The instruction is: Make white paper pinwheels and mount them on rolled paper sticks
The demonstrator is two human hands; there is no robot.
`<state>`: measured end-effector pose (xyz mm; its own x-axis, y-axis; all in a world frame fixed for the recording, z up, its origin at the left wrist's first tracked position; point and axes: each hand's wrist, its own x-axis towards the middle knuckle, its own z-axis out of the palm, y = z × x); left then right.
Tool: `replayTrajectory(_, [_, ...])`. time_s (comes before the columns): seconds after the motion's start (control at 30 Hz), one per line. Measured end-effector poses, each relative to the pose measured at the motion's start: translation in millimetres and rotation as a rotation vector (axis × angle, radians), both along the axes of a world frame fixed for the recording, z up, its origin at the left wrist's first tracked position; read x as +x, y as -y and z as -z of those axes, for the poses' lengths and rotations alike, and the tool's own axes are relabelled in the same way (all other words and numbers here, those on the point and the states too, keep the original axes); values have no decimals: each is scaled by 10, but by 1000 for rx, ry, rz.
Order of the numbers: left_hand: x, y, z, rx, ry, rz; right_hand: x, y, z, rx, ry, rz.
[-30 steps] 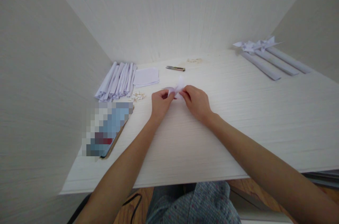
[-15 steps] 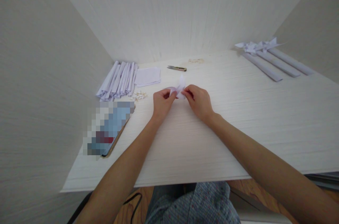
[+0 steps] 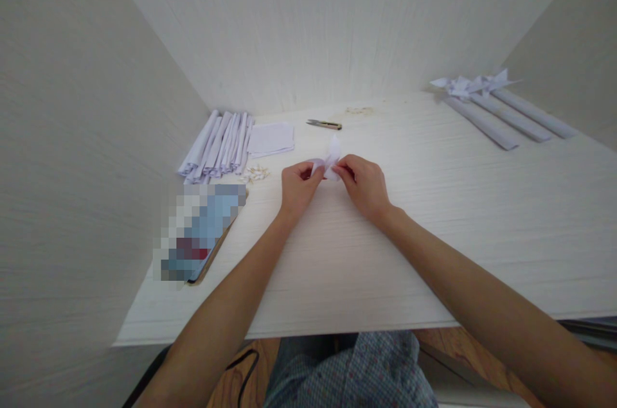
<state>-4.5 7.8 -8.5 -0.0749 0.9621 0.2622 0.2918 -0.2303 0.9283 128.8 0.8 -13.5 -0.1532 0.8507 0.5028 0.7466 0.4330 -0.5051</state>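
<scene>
A small white folded paper piece is pinched between both hands over the middle of the white table. My left hand grips its left side with closed fingers. My right hand pinches its right side, fingers curled. One paper flap sticks up between the two thumbs.
A pile of folded paper strips and flat white sheets lie at the back left, with small pale bits beside them. Small snips lie near the back wall. Rolled paper sticks with pinwheels rest at the back right. A phone lies at the left.
Both hands stay pinched on the paper piece with barely any movement; the view has shifted slightly.
</scene>
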Motion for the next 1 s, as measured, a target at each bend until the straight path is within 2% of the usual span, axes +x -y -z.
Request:
replayTrajectory(0.3, [-6,-12,64,11,10,31,-26,31,-35,-42,79,66])
replayTrajectory(0.57, [3,3,64,25,-102,26,-22,41,-29,1,122,56])
replayTrajectory(1.0, [2,4,61,52,-151,32,-29,47,-45,-22,153,59])
